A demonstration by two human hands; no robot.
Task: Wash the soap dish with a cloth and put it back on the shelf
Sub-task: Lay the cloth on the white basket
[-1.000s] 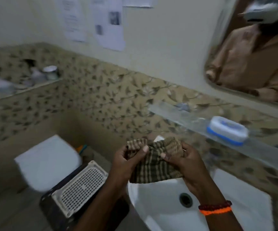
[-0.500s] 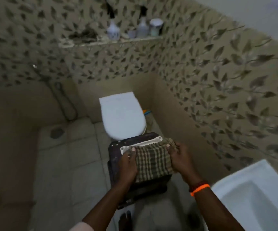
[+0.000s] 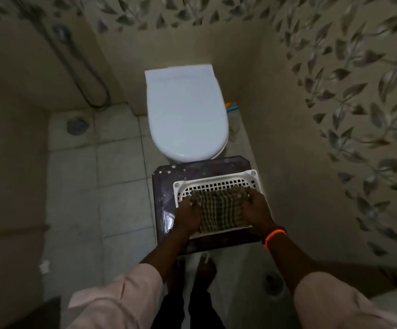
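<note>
I have both hands, left hand (image 3: pixel 188 216) and right hand (image 3: pixel 255 210), grasping the brown checked cloth (image 3: pixel 217 210) on the white perforated plastic basket (image 3: pixel 216 184); soap dish unseen, fetching it comes next.

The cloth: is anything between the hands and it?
No. Both the left hand and the right hand already grip the checked cloth directly, spreading it on the white basket. The soap dish isn't in view.
</note>
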